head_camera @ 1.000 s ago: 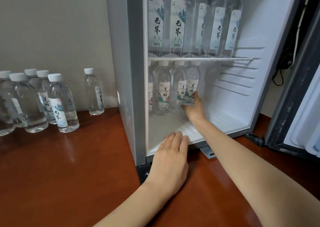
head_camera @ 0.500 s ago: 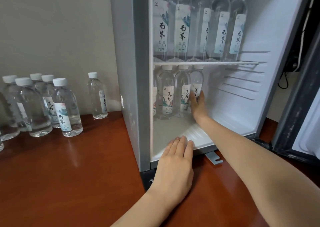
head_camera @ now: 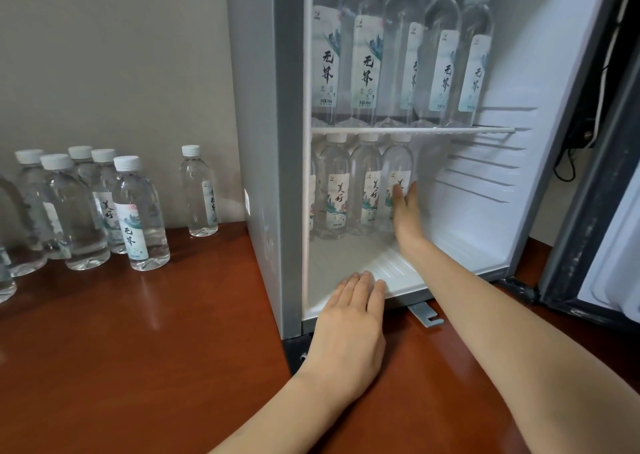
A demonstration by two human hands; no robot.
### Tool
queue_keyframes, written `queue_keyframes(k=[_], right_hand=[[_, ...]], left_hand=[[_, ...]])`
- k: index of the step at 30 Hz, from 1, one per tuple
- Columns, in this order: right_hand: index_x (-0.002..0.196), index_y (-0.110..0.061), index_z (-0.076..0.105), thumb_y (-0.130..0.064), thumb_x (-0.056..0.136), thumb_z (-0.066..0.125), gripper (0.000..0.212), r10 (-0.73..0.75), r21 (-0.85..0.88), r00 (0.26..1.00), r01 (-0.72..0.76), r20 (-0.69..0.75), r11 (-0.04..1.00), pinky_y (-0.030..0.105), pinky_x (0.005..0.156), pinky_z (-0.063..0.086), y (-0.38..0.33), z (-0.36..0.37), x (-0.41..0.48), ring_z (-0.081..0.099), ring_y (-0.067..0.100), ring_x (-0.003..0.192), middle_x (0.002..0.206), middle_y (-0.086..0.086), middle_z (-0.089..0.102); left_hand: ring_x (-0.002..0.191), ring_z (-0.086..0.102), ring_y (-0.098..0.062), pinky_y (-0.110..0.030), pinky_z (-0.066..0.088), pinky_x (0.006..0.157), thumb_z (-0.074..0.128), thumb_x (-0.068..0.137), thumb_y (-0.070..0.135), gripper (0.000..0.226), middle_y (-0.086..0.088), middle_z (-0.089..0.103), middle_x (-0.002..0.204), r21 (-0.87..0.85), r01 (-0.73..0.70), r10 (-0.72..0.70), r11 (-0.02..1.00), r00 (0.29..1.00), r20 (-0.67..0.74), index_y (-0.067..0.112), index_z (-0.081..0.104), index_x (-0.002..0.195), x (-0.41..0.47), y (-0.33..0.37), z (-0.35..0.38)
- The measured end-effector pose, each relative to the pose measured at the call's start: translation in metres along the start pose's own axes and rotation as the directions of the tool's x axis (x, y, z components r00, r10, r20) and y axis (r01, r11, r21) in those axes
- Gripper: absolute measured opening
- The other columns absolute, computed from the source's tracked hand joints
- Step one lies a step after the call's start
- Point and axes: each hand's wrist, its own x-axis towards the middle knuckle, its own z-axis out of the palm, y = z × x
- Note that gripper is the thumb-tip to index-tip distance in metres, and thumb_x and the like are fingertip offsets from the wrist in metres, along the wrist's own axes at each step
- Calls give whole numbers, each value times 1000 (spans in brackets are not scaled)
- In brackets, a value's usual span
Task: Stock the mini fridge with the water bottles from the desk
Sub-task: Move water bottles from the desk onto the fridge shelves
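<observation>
**Hands both empty at the fridge [head_camera: 263,142], and the next pick lies to their left**

Far left on the surface [head_camera: 138,367] stands a cluster [head_camera: 138,211] of upright bottles, caps up. Then comes a lone bottle [head_camera: 199,194] just beside the fridge wall. Now the left hand [head_camera: 349,325]: flat, fingers straight, tips on the fridge's floor lip, holding nothing. It looks the nearer hand to that lone bottle, a sideways reach over bare surface. Inside, the top row [head_camera: 398,65] stands on the shelf [head_camera: 485,130]. Beneath it the lower row [head_camera: 336,194] runs at least three across. The right hand [head_camera: 405,207] is open, fingers up against that row's rightmost bottle, not wrapped round it. Right of that hand the fridge floor is free, so there's room for more. The door [head_camera: 588,228] stands wide open.
</observation>
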Motion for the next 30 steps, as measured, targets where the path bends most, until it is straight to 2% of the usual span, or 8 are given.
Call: queue_keyframes(k=[5, 11, 14, 17, 20, 22, 25, 30], right_hand=[[155, -16, 14, -39, 105, 31, 58, 73, 72, 997, -71, -30, 995, 44, 118, 23, 2, -14, -13, 27, 27, 145, 160, 10, 21], [146, -12, 38, -38, 104, 35, 50, 2, -3, 1000, -2, 6, 1000, 35, 112, 31, -6, -31, -56, 40, 23, 137, 149, 6, 43], [127, -10, 57, -28, 102, 45, 33, -78, -10, 995, 78, 55, 997, 40, 109, 40, -8, -32, -85, 55, 23, 123, 127, 6, 61], [106, -13, 64, -17, 101, 49, 16, -129, 95, 991, 125, 39, 988, 36, 98, 46, -10, -27, -124, 63, 22, 103, 101, 4, 67], [90, -20, 65, -15, 98, 53, 16, -189, 203, 979, 200, -72, 959, 28, 84, 45, -18, -20, -173, 63, 3, 80, 84, -1, 66], [86, -23, 64, -25, 93, 54, 13, -247, 221, 966, 259, -82, 940, 21, 76, 46, -32, -10, -204, 60, -3, 74, 78, -4, 64], [84, -21, 64, -33, 91, 51, 19, -359, 197, 932, 363, -60, 911, 15, 70, 45, -56, 11, -246, 60, 1, 74, 76, -9, 64], [79, -19, 64, -27, 94, 52, 20, -516, 164, 843, 494, 152, 854, 14, 63, 42, -70, 66, -294, 59, 6, 66, 70, -12, 61]], left_hand=[[107, 66, -26, -34, 49, 96, 78, 53, 12, 63, -10, 67, 117, -32, -2, 1, 999, 999, -45, 9, 66, 115, -1, -1, 0], [114, 62, -26, -33, 38, 106, 65, 67, 6, 52, -5, 64, 121, -169, 35, -50, 985, 995, -84, 13, 62, 118, -14, 4, -14], [119, 58, -27, -32, 41, 104, 60, 72, 8, 50, -4, 61, 125, -189, 84, -100, 978, 992, -76, 12, 60, 123, -30, 11, -26], [119, 56, -22, -27, 45, 98, 53, 77, 12, 52, -1, 58, 128, -243, 154, -173, 958, 983, -63, 12, 57, 129, -45, 18, -41], [114, 58, -18, -24, 45, 93, 51, 83, 14, 50, 1, 58, 129, -305, 222, -252, 926, 966, -63, 15, 55, 133, -59, 20, -55], [114, 55, -15, -22, 42, 93, 50, 87, 15, 47, 4, 56, 127, -367, 300, -337, 881, 941, -39, 18, 54, 133, -66, 16, -61], [107, 56, -11, -22, 44, 88, 51, 86, 15, 39, 7, 59, 114, -445, 421, -489, 791, 871, -44, 22, 59, 123, -77, 6, -71], [106, 59, -4, -16, 43, 88, 53, 86, 9, 36, 9, 61, 114, -502, 582, -680, 639, 733, -15, 23, 62, 118, -112, -43, -98]])
